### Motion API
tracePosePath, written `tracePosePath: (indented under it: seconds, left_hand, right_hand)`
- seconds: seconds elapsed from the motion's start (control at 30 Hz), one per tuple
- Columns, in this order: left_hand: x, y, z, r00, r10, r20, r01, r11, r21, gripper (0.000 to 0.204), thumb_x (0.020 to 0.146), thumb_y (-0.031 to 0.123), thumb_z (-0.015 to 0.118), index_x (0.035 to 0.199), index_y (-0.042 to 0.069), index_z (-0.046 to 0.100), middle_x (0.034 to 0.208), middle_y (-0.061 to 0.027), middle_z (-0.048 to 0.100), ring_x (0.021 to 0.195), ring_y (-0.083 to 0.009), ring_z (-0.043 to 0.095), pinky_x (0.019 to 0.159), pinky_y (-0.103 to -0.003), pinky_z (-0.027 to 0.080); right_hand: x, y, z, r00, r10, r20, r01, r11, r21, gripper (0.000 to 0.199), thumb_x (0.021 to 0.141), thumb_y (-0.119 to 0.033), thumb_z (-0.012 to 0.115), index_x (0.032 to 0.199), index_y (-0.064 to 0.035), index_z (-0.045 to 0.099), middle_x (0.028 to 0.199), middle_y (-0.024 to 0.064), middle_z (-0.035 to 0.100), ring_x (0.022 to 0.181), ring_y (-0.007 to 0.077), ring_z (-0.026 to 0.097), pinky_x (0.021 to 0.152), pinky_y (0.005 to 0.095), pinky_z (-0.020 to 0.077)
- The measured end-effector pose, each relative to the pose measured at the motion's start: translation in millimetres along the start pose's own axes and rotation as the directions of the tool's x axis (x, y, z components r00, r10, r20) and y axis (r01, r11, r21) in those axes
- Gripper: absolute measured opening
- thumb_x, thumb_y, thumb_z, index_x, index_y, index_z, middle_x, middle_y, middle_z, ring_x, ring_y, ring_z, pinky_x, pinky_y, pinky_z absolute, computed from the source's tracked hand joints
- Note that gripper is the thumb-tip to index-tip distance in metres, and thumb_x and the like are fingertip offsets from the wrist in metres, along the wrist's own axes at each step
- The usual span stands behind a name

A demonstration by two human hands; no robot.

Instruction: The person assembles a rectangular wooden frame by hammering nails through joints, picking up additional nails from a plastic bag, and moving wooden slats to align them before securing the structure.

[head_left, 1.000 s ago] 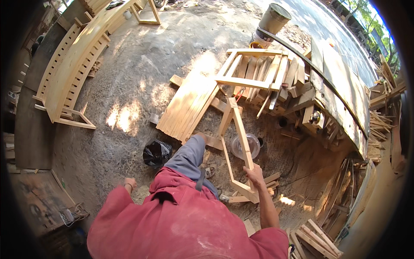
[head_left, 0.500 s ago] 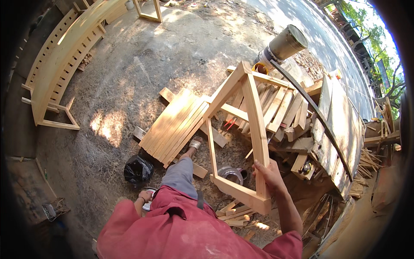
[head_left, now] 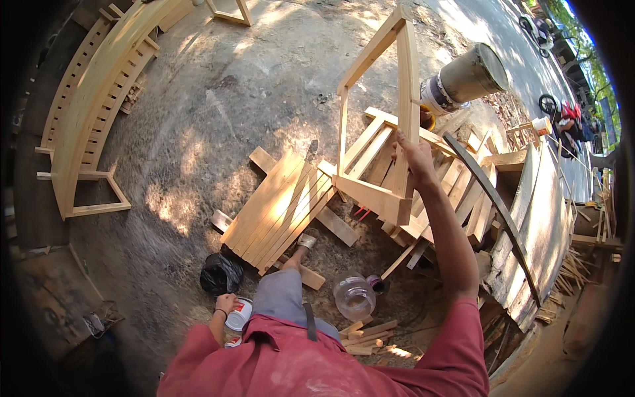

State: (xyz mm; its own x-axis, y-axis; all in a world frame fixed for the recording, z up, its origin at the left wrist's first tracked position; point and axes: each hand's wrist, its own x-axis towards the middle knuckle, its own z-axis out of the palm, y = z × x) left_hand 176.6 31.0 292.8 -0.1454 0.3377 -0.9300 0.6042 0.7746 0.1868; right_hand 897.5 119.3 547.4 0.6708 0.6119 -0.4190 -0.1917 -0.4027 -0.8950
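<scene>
My right hand (head_left: 415, 159) is closed round one rail of a four-sided wooden frame (head_left: 370, 190), lifted out ahead of me above the lumber. The frame is made of pale planed wood. Low on the left, my left hand (head_left: 227, 304) is closed at the rim of a white and red can (head_left: 239, 315); the fingertips are partly hidden. A black plastic bag (head_left: 221, 272) lies just beyond that hand. Several pale boards (head_left: 268, 212) lie side by side in front of my foot, across bare timbers.
A clear plastic jar (head_left: 354, 298) stands right of my leg, beside offcuts (head_left: 368, 337). Farther right are stacked lumber (head_left: 486, 198) and a dark curved strip (head_left: 493, 192). Buckets (head_left: 473, 78) stand beyond it. A long slotted wooden piece (head_left: 89, 106) stands at left; motorcycles (head_left: 567, 122) are far right.
My right hand has carried the wooden frame up and away from me, over the lumber. More of the can beside my left hand now shows. The view has shifted slightly.
</scene>
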Motion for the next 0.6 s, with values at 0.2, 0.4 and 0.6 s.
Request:
tracePosePath:
  seconds: [0.2,0.4,0.6]
  left_hand:
    - [-12,-25,5,0.988,-0.152,0.012,0.152,0.988,0.018,0.028,0.094,0.026,0.055,0.105,0.003,0.067,0.093,-0.0082,0.073,0.075,-0.0191,0.072,0.057,-0.031,0.052]
    - [-15,-43,-2,0.976,-0.215,0.019,0.215,0.976,-0.021,0.031,0.094,0.025,0.053,0.109,0.001,0.064,0.099,-0.0111,0.072,0.080,-0.0250,0.072,0.066,-0.038,0.056]
    - [-42,-60,-4,0.988,-0.148,0.033,0.141,0.976,0.163,0.028,0.093,0.025,0.056,0.106,0.002,0.067,0.097,-0.0110,0.073,0.076,-0.0217,0.069,0.066,-0.035,0.055]
  right_hand:
    - [151,55,-22,0.992,0.102,-0.077,-0.081,0.966,0.245,0.039,0.092,-0.033,0.069,0.109,0.0004,0.060,0.086,0.0093,0.066,0.065,0.0166,0.064,0.055,0.0303,0.0538]
    - [239,183,-75,0.974,0.212,-0.076,-0.167,0.906,0.388,0.034,0.098,-0.036,0.060,0.109,-0.0046,0.057,0.087,0.0089,0.065,0.071,0.0192,0.066,0.060,0.0345,0.0574]
    - [201,248,-114,0.943,0.331,-0.011,-0.274,0.798,0.536,0.047,0.099,-0.042,0.054,0.111,0.0029,0.060,0.088,0.0073,0.065,0.074,0.0161,0.063,0.066,0.0313,0.0555]
